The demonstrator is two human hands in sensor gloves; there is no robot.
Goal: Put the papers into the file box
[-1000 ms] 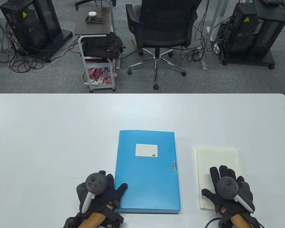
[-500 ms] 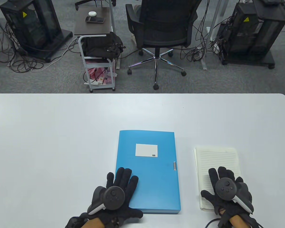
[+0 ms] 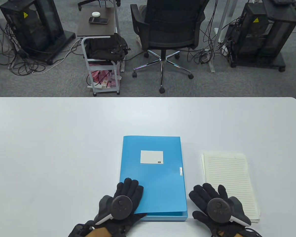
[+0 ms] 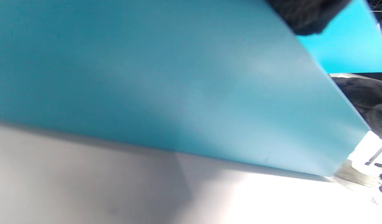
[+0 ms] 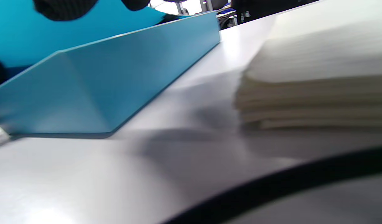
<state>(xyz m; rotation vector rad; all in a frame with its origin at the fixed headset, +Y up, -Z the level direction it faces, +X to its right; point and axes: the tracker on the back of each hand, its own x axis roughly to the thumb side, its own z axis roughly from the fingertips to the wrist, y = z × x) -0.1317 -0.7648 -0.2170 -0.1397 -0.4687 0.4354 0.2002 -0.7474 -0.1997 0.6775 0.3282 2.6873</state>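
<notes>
Here the blue file box point(image 3: 151, 172) lies flat on the white table point(image 3: 51, 148), near the table's front edge, and it serves as the landmark for everything else. Its lid carries a white label point(image 3: 151, 157) on the upper half. At the front edge of the box the lid stands a little above the lower tray, so a narrow strip of the tray shows under it.

The left hand point(image 3: 122, 202) rests on the front left corner of the box. Its fingers point(image 3: 129, 188) lie spread and flat on the lid, and the palm is over the corner. In the left wrist view the blue side of the box fills most of the picture; this view is blurred, and I cannot tell from it if the thumb is under the lid.

The right hand point(image 3: 215, 205) is just to the right of the box, between the box and the stack of lined papers point(image 3: 230, 182). Its fingers point(image 3: 203, 192) are spread wide, with the fingertips close to the front right corner of the box; it holds nothing. I cannot tell if they touch the box. The hand partly covers the front left corner of the stack.

The papers lie flat on the table to the right of the box, apart from it, and in the right wrist view the stack point(image 5: 315, 84) shows several layers of sheets beside the blue box wall point(image 5: 116, 77).
</notes>
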